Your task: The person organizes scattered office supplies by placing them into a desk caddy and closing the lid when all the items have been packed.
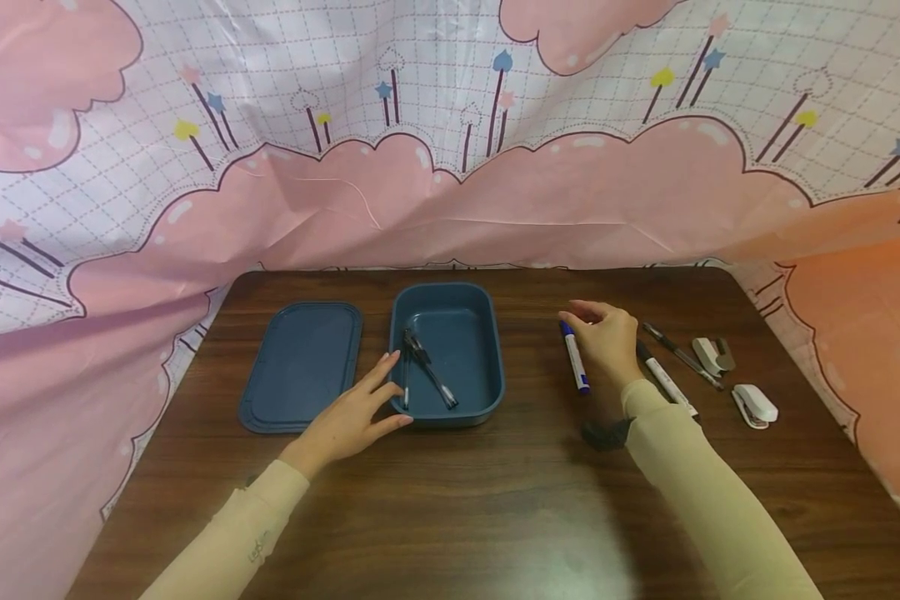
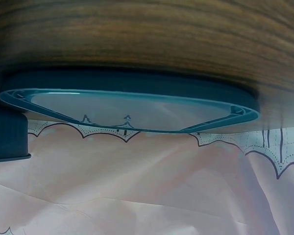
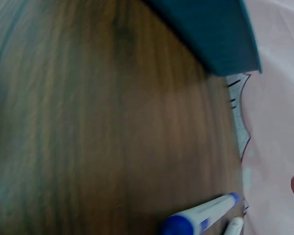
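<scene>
The marker (image 1: 576, 365) lies on the tabletop (image 1: 450, 517) to the right of the dark blue box (image 1: 465, 354): slim, white-barrelled, blue at both ends, with a blue patch along the barrel. My right grip (image 1: 607, 337) is over its far end, thumb and fingers apart; whether I touch it, I can't tell. My left grip (image 1: 348, 421) has its fingers spread at the box's left rim, near the pens (image 1: 433, 379) inside. Dark script marks my left sleeve (image 1: 258, 508), too small to read.

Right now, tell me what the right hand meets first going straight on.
Likely the blue box, far right corner; height is unclear, and the blue-capped marker lies by the right hand.
</scene>
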Motion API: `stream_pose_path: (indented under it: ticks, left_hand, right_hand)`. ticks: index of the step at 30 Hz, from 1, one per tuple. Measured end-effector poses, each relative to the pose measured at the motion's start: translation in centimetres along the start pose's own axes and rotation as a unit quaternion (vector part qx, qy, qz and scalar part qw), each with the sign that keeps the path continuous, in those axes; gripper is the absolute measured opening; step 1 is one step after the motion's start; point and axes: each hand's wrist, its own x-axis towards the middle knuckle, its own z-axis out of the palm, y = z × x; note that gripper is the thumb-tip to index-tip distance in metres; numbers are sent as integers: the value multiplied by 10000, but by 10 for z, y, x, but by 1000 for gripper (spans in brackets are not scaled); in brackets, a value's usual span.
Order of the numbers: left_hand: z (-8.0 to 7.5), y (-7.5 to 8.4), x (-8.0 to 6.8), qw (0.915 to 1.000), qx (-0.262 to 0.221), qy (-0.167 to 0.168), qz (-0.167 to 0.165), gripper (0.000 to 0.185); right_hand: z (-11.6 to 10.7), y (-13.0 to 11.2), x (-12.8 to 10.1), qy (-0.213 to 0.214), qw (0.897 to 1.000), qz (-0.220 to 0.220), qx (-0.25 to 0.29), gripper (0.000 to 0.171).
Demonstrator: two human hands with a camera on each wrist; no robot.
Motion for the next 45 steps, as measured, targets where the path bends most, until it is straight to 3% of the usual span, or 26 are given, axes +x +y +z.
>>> stream_pose_path:
  ticks: [10,17,21,35,45]
  left_hand:
    - [-1,0,1,10000,3,-29,0,56]
    - [-1,0,0,10000,-27,-19,2,55]
    - [-1,-1,0,10000,11,-2,34,54]
    - [1,-2,0,10000,14,70,64,54]
    - [1,-2,-1,9999,56,113,117,53]
  right_hand:
    - [5,27,-10,-207,9978,-160,-616,36]
    - [13,47,-16,-372,9903,-539,-1222,32]
    - [16,53,-20,-336,9887,-656,-1304,32]
    - [18,40,-22,-736,9886,-204,-1298,29]
    - [19,38,-22,-714,9884,-58,-1339,28]
